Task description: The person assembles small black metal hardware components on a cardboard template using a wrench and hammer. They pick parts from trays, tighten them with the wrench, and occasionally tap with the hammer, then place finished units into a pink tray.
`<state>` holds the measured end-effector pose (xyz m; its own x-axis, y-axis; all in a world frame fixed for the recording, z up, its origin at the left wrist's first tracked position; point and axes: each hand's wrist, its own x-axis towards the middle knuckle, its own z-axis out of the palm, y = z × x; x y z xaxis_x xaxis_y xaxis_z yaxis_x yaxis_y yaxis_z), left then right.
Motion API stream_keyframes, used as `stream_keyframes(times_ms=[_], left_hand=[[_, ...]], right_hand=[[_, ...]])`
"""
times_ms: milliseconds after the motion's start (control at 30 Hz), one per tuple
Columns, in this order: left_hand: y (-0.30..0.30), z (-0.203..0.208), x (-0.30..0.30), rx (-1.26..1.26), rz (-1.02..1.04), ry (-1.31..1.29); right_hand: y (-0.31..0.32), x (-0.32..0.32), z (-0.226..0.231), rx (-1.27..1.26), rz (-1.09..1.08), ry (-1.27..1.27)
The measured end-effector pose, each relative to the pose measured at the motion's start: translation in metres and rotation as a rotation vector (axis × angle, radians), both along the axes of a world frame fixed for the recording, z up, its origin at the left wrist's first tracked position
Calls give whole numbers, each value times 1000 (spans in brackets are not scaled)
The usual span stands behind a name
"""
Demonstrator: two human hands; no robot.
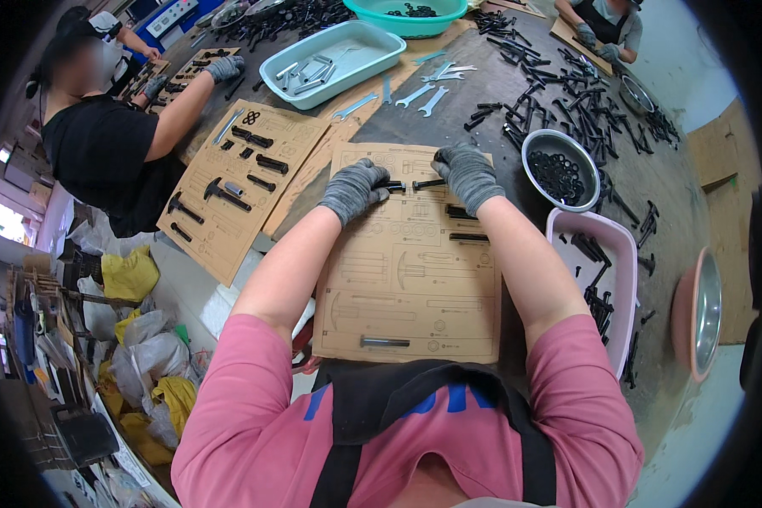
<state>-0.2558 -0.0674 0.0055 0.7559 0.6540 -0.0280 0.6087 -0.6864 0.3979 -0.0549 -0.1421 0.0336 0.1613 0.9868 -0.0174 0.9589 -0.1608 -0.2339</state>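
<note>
A brown cardboard sheet [372, 292] printed with tool and bolt outlines lies in front of me. Near its far edge, my gloved left hand [354, 191] is closed round one end of a black bolt [395, 186]. My gloved right hand [469, 176], also closed, grips a second black bolt [430, 184]. The two bolts point toward each other with a small gap between them. Several black bolts [469, 238] lie on the sheet below my right hand, partly covered by that wrist. A grey metal rod [385, 342] rests near the sheet's close edge.
On the right stand a metal bowl of black nuts [559, 169], a pink tub [622, 245] with bolts and scattered black bolts [580, 110]. Farther off are light wrenches [415, 96] and a pale blue tub [347, 51]. A co-worker [102, 135] works at a filled sheet [267, 203] on the left.
</note>
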Motion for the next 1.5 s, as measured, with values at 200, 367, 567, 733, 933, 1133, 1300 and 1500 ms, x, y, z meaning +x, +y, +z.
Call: stream_keyframes(times_ms=[200, 367, 567, 733, 933, 1133, 1300, 1500], left_hand=[[-3, 2, 0, 3, 2, -3], [-4, 3, 0, -3, 15, -21], [-2, 1, 2, -18, -8, -25], [-1, 1, 5, -14, -43, -14], [-2, -1, 5, -17, -58, -51], [0, -2, 2, -47, -74, -66], [15, -5, -7, 42, 105, -213], [80, -2, -1, 99, 287, -157]], right_hand=[[14, 9, -9, -54, -29, 461], [8, 18, -34, -99, 47, 507], [-5, 5, -18, -200, 124, 165], [-6, 2, -5, -323, 177, 94], [-6, -5, -11, -269, 182, 75], [-6, -2, -14, -212, 197, 80], [-4, 32, -23, -132, 10, 430], [12, 69, -49, -148, -129, 468]])
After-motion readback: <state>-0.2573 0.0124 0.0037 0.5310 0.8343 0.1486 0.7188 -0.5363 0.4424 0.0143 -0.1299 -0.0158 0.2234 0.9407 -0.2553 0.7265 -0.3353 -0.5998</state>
